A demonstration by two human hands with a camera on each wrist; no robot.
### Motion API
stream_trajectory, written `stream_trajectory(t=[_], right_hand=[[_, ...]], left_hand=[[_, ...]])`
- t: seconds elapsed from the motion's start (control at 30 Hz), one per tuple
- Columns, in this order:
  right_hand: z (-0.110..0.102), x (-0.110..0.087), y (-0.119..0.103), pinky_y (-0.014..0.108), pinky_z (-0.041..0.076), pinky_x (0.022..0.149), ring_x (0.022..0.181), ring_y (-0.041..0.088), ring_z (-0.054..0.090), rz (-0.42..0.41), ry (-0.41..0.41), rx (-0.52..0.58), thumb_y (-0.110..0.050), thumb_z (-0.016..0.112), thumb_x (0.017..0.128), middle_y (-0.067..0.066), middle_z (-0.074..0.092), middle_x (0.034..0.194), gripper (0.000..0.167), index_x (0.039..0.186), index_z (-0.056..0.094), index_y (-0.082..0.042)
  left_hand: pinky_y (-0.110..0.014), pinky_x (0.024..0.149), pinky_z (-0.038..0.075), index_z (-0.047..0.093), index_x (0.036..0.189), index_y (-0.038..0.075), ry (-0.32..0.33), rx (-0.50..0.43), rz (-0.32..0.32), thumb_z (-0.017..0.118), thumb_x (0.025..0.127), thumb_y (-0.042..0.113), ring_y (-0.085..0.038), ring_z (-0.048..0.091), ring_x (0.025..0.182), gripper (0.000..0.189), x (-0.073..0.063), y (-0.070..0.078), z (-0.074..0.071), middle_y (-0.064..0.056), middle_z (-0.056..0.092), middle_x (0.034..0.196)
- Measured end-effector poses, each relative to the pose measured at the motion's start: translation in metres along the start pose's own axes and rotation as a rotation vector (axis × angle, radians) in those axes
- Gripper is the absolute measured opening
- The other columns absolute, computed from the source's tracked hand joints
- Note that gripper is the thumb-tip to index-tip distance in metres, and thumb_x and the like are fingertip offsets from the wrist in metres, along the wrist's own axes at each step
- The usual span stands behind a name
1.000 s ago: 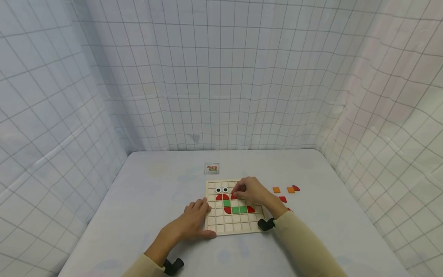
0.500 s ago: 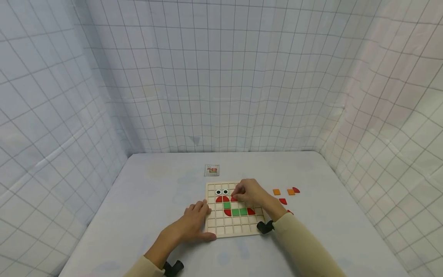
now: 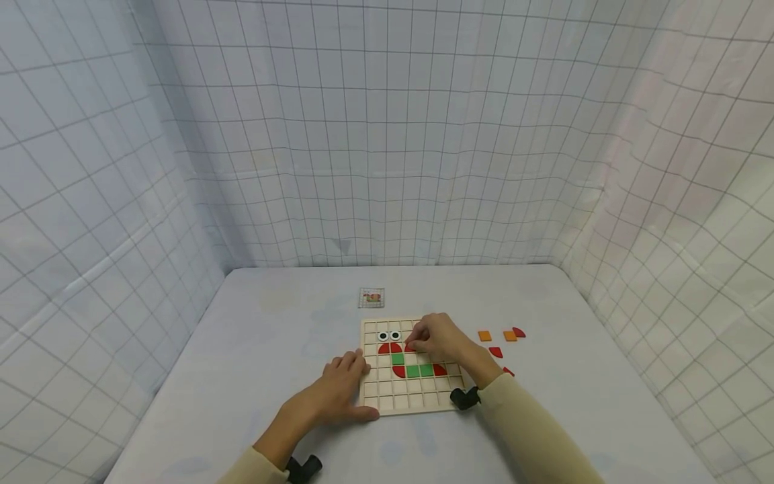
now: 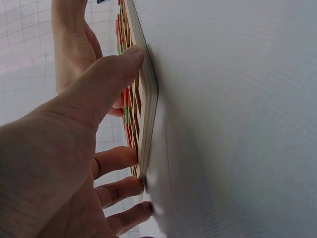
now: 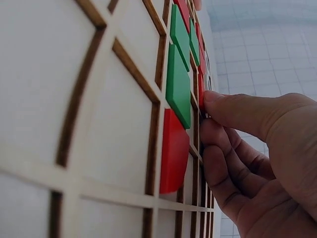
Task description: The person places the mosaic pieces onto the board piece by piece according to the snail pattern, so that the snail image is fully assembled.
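A pale wooden grid board (image 3: 387, 386) lies on the table. My left hand (image 3: 338, 386) rests along its left edge, fingers spread, with the thumb (image 4: 119, 67) on the near corner. Over the board's upper middle, my right hand (image 3: 438, 336) pinches a red quarter-circle tile (image 3: 410, 348) at a cell; the fingers hide most of it. In the right wrist view, thumb and fingertips meet at this tile (image 5: 201, 91). Two eye tiles (image 3: 389, 336), green square tiles (image 3: 412, 371) and several red quarter-circle tiles (image 3: 399, 372) sit in the cells.
Right of the board lie two orange square tiles (image 3: 485, 335) and several red quarter-circle tiles (image 3: 496, 351), one partly behind the right forearm. A small picture card (image 3: 371, 298) lies beyond the board. Grid-patterned curtains (image 3: 393, 168) surround the table's back and sides.
The head view has shifted slightly. Both hands keep nearly the same places, the right fingers still at the red quarter-circle tile.
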State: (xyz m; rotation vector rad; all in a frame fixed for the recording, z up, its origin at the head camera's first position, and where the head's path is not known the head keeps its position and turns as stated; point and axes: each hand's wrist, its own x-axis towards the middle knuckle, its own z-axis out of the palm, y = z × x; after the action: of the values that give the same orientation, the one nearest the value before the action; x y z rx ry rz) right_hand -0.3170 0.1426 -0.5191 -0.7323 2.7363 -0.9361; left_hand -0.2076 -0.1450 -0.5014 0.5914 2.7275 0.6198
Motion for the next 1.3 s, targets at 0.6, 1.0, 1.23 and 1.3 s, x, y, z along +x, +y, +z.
stream_trajectory(t=[0.6,1.0,1.23,1.3], right_hand=[[-0.01,-0.018,0.01,0.025,0.059,0.086,0.089,0.005,0.066,-0.025,0.079,0.031,-0.018,0.087,0.107,-0.005,0.082,0.107,0.005,0.11,0.089,-0.015],[-0.023,-0.043,0.027,0.021,0.056,0.079,0.084,0.002,0.061,-0.054,0.118,0.0,-0.015,0.089,0.104,-0.003,0.083,0.104,0.006,0.11,0.09,-0.014],[-0.031,-0.066,0.04,0.022,0.054,0.075,0.082,0.001,0.06,-0.069,0.146,-0.025,-0.016,0.09,0.103,-0.005,0.082,0.101,0.007,0.11,0.09,-0.015],[-0.033,-0.072,0.044,0.022,0.055,0.075,0.083,0.001,0.062,-0.063,0.155,-0.035,-0.016,0.09,0.103,-0.006,0.082,0.101,0.006,0.109,0.09,-0.017]], left_hand=[[-0.068,0.135,0.04,0.056,0.156,0.005,0.008,0.003,-0.007,0.1,0.091,0.054,-0.052,0.05,0.156,0.093,-0.001,0.001,0.001,-0.03,0.045,0.177],[-0.07,0.135,0.038,0.055,0.159,0.003,0.009,-0.01,0.004,0.099,0.091,0.055,-0.053,0.05,0.156,0.096,-0.001,-0.001,0.003,-0.031,0.044,0.178],[-0.069,0.136,0.038,0.055,0.159,0.003,0.012,-0.007,0.004,0.099,0.091,0.056,-0.053,0.05,0.157,0.096,-0.001,-0.002,0.005,-0.03,0.043,0.179],[-0.07,0.136,0.038,0.055,0.159,0.004,0.013,-0.005,0.002,0.098,0.091,0.056,-0.053,0.049,0.157,0.097,-0.001,-0.002,0.004,-0.029,0.043,0.179]])
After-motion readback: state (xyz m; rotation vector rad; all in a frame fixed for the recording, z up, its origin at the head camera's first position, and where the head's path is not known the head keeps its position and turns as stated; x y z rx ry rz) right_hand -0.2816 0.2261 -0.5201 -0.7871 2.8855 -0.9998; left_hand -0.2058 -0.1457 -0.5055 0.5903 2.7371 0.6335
